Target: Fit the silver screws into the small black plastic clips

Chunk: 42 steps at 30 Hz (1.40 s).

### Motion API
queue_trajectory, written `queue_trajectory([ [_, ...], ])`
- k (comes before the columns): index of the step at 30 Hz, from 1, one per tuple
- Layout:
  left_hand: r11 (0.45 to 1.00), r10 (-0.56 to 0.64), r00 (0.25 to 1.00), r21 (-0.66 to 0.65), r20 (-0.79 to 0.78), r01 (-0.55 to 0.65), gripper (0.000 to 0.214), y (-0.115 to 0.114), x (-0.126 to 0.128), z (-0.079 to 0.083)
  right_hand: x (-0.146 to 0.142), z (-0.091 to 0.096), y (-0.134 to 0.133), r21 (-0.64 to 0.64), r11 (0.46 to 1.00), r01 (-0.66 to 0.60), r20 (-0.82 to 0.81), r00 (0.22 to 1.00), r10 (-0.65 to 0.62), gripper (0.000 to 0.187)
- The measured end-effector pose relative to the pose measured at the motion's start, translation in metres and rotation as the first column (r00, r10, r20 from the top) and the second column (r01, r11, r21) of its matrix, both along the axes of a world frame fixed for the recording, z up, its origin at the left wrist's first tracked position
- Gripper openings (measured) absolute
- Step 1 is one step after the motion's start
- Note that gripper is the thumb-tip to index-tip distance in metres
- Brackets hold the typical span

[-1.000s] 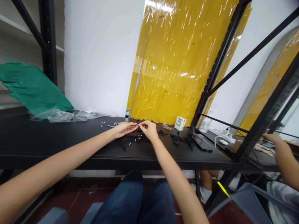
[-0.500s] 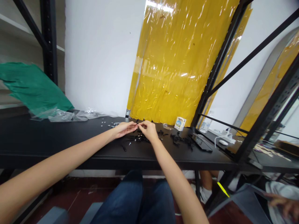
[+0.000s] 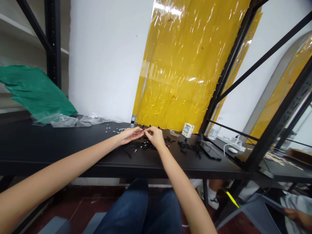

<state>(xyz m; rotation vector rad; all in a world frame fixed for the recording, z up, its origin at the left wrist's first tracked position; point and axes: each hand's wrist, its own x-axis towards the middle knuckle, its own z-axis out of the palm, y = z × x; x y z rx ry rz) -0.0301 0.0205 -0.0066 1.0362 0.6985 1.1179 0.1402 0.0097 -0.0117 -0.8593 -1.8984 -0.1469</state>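
Observation:
My left hand (image 3: 131, 135) and my right hand (image 3: 154, 135) meet fingertip to fingertip over the black table. Between them is a small dark piece, mostly covered by the fingers; its exact kind cannot be made out. The thumb and fingers of each hand are pinched together at it. Below and behind the hands lies a heap of small black parts (image 3: 146, 145). A loose screw (image 3: 135, 150) rests just in front of the heap. Left of my left hand, several small silver nuts or screws (image 3: 119, 130) are scattered.
More black parts (image 3: 184, 146) lie to the right, beside a dark flat tablet-like device (image 3: 211, 151). A small printed box (image 3: 187, 130) stands at the back. Clear plastic bags (image 3: 65, 121) and green sheeting (image 3: 36, 91) are at left. A rack post (image 3: 265, 120) rises at right; another person's hand (image 3: 298, 217) shows below.
My hands stay pinched together in nearly the same place. At lower right, the other person's hand and foot have shifted slightly.

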Motion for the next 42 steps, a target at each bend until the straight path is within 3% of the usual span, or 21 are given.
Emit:
queue_trajectory([
  [14,1.000,0.006,1.000,0.001,-0.009,-0.006,0.015,0.004,-0.001,-0.003,0.000,0.000,0.000,0.039,0.999,0.005,0.044,0.999,-0.007,0.014],
  [22,1.000,0.016,1.000,-0.023,0.000,-0.016,0.023,-0.005,0.000,0.003,-0.001,0.002,-0.004,0.062,0.998,0.018,0.063,0.998,-0.022,0.015],
  [29,0.999,-0.040,0.999,0.015,0.011,0.040,0.011,0.002,0.001,-0.001,-0.001,0.004,-0.007,0.108,0.991,0.077,0.159,0.983,-0.094,0.015],
  [35,0.995,0.002,0.993,-0.098,0.120,0.010,0.019,0.002,0.001,0.001,-0.005,0.007,-0.009,0.290,0.954,0.079,0.382,0.904,-0.191,0.022],
  [42,0.966,-0.068,0.978,-0.231,0.199,0.115,0.031,0.008,-0.003,0.000,-0.013,0.007,-0.014,0.398,0.916,0.059,0.557,0.777,-0.293,0.025],
])
